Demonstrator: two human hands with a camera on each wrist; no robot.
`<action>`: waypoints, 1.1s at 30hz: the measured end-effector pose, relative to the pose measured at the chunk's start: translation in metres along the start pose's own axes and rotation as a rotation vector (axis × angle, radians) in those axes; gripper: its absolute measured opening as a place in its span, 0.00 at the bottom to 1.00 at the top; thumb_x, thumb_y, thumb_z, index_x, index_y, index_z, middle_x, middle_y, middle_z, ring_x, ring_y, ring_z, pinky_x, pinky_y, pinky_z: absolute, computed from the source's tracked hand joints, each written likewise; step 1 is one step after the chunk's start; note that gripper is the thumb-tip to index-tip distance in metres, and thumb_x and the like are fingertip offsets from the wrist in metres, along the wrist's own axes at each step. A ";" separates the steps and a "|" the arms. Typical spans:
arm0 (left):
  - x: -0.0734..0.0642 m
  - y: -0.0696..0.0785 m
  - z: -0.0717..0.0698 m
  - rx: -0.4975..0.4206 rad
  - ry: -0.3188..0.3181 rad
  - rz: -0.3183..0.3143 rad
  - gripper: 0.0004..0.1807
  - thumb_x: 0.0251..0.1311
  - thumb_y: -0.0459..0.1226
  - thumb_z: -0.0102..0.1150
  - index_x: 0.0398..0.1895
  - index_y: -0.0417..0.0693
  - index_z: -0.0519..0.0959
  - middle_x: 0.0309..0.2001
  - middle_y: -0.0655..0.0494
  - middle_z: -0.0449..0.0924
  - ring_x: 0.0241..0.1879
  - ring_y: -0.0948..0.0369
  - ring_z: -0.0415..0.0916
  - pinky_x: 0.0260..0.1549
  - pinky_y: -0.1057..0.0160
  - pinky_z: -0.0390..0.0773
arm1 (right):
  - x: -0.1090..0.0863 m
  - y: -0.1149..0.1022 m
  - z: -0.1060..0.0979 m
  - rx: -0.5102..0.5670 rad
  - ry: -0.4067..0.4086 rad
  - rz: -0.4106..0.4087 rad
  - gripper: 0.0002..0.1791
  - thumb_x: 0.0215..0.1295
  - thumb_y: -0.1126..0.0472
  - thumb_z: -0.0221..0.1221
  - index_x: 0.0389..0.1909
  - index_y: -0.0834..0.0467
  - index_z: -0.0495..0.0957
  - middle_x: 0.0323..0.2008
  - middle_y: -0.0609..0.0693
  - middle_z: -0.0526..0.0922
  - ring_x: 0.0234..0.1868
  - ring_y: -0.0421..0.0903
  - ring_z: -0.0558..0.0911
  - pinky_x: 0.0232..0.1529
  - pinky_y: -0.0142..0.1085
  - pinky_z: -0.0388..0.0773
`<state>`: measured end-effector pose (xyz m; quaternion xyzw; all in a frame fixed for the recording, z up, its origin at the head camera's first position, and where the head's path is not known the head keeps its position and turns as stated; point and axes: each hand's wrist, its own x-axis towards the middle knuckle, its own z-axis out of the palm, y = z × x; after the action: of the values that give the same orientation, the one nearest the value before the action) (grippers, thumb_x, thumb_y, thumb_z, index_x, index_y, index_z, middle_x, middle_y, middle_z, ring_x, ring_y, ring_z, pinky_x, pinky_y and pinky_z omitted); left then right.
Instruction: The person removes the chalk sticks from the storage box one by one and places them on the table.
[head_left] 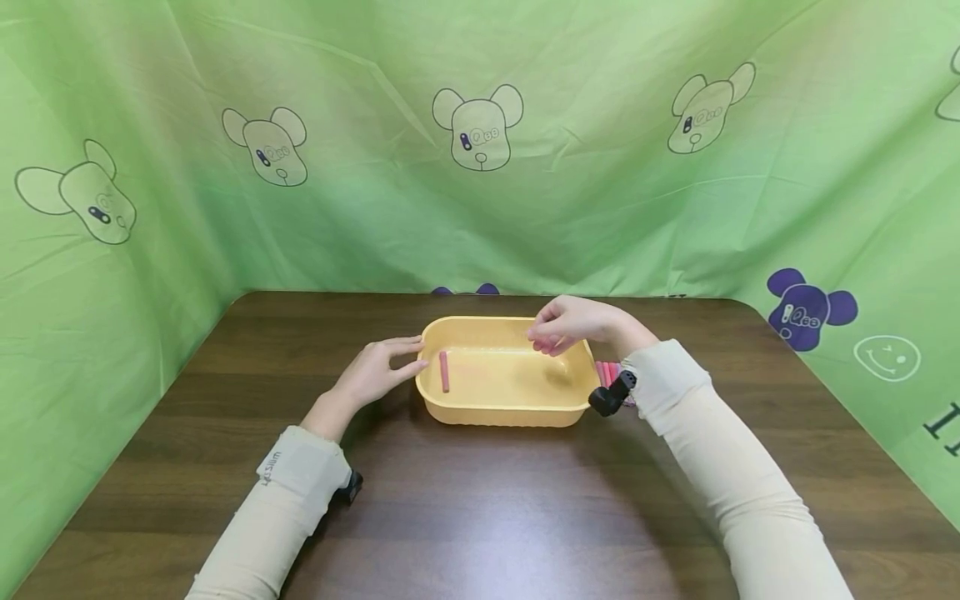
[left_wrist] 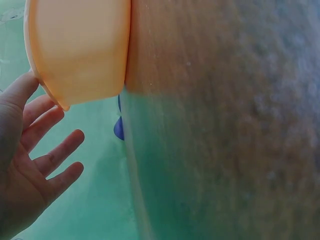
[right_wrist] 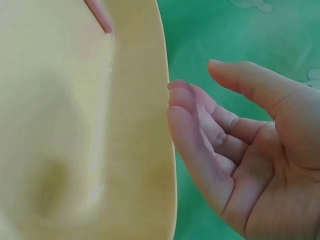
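A yellow plastic basin [head_left: 510, 417] with rounded corners stands on the table. Inside, near its left end, lies one slim pink stick [head_left: 445, 372], whose tip also shows in the right wrist view. My left hand [head_left: 378, 367] touches the basin's left rim with its thumb and fingertips; in the left wrist view the other fingers [left_wrist: 65, 150] are spread off it. Over the basin's right part hovers my right hand [head_left: 566, 325], its fingers loosely bent. The right wrist view shows the thumb apart from those fingers and nothing between them.
Several pink and red sticks [head_left: 606, 372] lie right of the basin, partly hidden by the right wrist and its black camera [head_left: 611, 395]. The brown wooden table [head_left: 480, 500] has a green printed curtain [head_left: 480, 225] behind it and along both sides.
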<state>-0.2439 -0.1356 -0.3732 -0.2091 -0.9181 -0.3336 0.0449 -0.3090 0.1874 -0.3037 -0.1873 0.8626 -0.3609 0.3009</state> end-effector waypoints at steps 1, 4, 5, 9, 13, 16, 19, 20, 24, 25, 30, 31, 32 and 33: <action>0.000 0.000 0.000 0.002 0.000 0.001 0.25 0.60 0.46 0.59 0.58 0.44 0.75 0.60 0.49 0.74 0.63 0.51 0.68 0.64 0.51 0.67 | 0.002 -0.002 0.001 -0.006 -0.007 -0.004 0.13 0.64 0.56 0.56 0.34 0.65 0.76 0.26 0.46 0.79 0.34 0.39 0.81 0.44 0.37 0.83; 0.000 0.001 0.000 0.000 -0.001 -0.001 0.25 0.60 0.46 0.59 0.58 0.44 0.75 0.60 0.49 0.74 0.63 0.52 0.68 0.64 0.51 0.67 | 0.008 -0.007 0.003 -0.012 -0.022 -0.011 0.15 0.64 0.56 0.56 0.38 0.68 0.75 0.30 0.51 0.82 0.35 0.40 0.81 0.46 0.38 0.83; 0.000 0.001 0.000 -0.001 -0.001 -0.002 0.25 0.60 0.46 0.59 0.58 0.44 0.75 0.60 0.49 0.74 0.63 0.52 0.68 0.64 0.51 0.67 | 0.010 -0.007 0.004 -0.011 -0.027 -0.012 0.16 0.64 0.56 0.56 0.39 0.69 0.75 0.32 0.54 0.82 0.34 0.40 0.82 0.46 0.38 0.83; 0.000 0.000 0.000 -0.002 -0.006 -0.004 0.25 0.60 0.46 0.59 0.58 0.44 0.75 0.60 0.49 0.74 0.63 0.51 0.68 0.64 0.51 0.67 | 0.019 -0.010 0.007 0.006 -0.043 -0.020 0.21 0.64 0.57 0.56 0.46 0.72 0.73 0.38 0.59 0.83 0.32 0.39 0.81 0.45 0.37 0.83; 0.000 -0.001 0.001 0.001 -0.006 -0.008 0.25 0.60 0.46 0.58 0.58 0.44 0.75 0.60 0.49 0.74 0.64 0.51 0.68 0.64 0.51 0.67 | 0.028 -0.011 0.010 0.018 -0.058 -0.027 0.22 0.64 0.57 0.56 0.48 0.73 0.72 0.38 0.59 0.83 0.32 0.38 0.81 0.46 0.37 0.83; 0.000 -0.001 0.001 -0.003 -0.005 -0.008 0.25 0.60 0.46 0.58 0.58 0.44 0.75 0.61 0.49 0.74 0.64 0.51 0.68 0.64 0.50 0.67 | 0.035 -0.012 0.013 0.021 -0.065 -0.023 0.21 0.64 0.58 0.56 0.48 0.73 0.73 0.38 0.58 0.84 0.33 0.39 0.82 0.46 0.37 0.83; -0.001 -0.001 0.001 -0.005 -0.005 -0.009 0.25 0.60 0.46 0.58 0.58 0.44 0.75 0.61 0.49 0.74 0.64 0.51 0.68 0.64 0.50 0.67 | 0.043 -0.013 0.016 0.016 -0.080 -0.024 0.21 0.64 0.57 0.55 0.49 0.72 0.73 0.36 0.54 0.84 0.33 0.39 0.82 0.45 0.36 0.83; -0.001 -0.001 0.001 -0.006 -0.005 -0.012 0.25 0.60 0.46 0.58 0.58 0.44 0.75 0.61 0.49 0.74 0.64 0.51 0.68 0.64 0.50 0.67 | 0.045 -0.013 0.018 0.019 -0.083 -0.021 0.21 0.64 0.57 0.55 0.49 0.72 0.73 0.35 0.52 0.84 0.32 0.39 0.82 0.45 0.36 0.83; -0.001 -0.001 0.001 -0.003 -0.003 -0.011 0.25 0.60 0.46 0.59 0.58 0.44 0.75 0.60 0.49 0.74 0.64 0.52 0.68 0.64 0.51 0.67 | 0.055 -0.014 0.023 0.016 -0.097 -0.014 0.20 0.64 0.59 0.55 0.47 0.72 0.74 0.34 0.52 0.84 0.32 0.38 0.81 0.44 0.35 0.83; -0.001 -0.001 0.002 -0.005 -0.002 -0.010 0.25 0.60 0.46 0.59 0.58 0.44 0.75 0.60 0.49 0.74 0.64 0.52 0.68 0.64 0.51 0.67 | 0.057 -0.015 0.024 0.018 -0.098 -0.009 0.19 0.64 0.59 0.55 0.47 0.72 0.75 0.34 0.54 0.84 0.32 0.38 0.81 0.44 0.35 0.83; 0.000 -0.001 0.002 0.000 0.005 0.007 0.25 0.59 0.46 0.59 0.57 0.44 0.75 0.60 0.49 0.75 0.63 0.52 0.68 0.64 0.51 0.67 | 0.066 -0.018 0.029 0.025 -0.106 0.008 0.18 0.64 0.61 0.55 0.47 0.72 0.74 0.35 0.56 0.84 0.32 0.39 0.82 0.45 0.35 0.83; 0.000 -0.001 0.002 0.003 0.007 0.010 0.25 0.59 0.46 0.59 0.57 0.44 0.76 0.60 0.49 0.75 0.63 0.51 0.69 0.64 0.51 0.67 | 0.068 -0.019 0.030 0.023 -0.109 0.008 0.18 0.64 0.61 0.55 0.47 0.72 0.74 0.34 0.55 0.84 0.32 0.39 0.82 0.45 0.35 0.83; 0.000 -0.001 0.002 0.006 0.008 0.012 0.25 0.60 0.46 0.59 0.57 0.44 0.76 0.60 0.48 0.75 0.63 0.51 0.69 0.63 0.51 0.67 | 0.069 -0.020 0.031 0.020 -0.115 0.006 0.18 0.65 0.61 0.54 0.47 0.72 0.73 0.33 0.53 0.83 0.32 0.39 0.82 0.45 0.35 0.83; 0.000 -0.001 0.002 0.010 0.010 0.014 0.25 0.60 0.46 0.59 0.57 0.44 0.76 0.60 0.48 0.75 0.63 0.51 0.69 0.63 0.51 0.67 | 0.070 -0.021 0.032 0.019 -0.120 0.006 0.18 0.65 0.62 0.54 0.47 0.72 0.73 0.32 0.51 0.83 0.32 0.39 0.82 0.45 0.35 0.83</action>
<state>-0.2441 -0.1354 -0.3754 -0.2137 -0.9180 -0.3299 0.0528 -0.3387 0.1191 -0.3329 -0.2031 0.8402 -0.3560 0.3550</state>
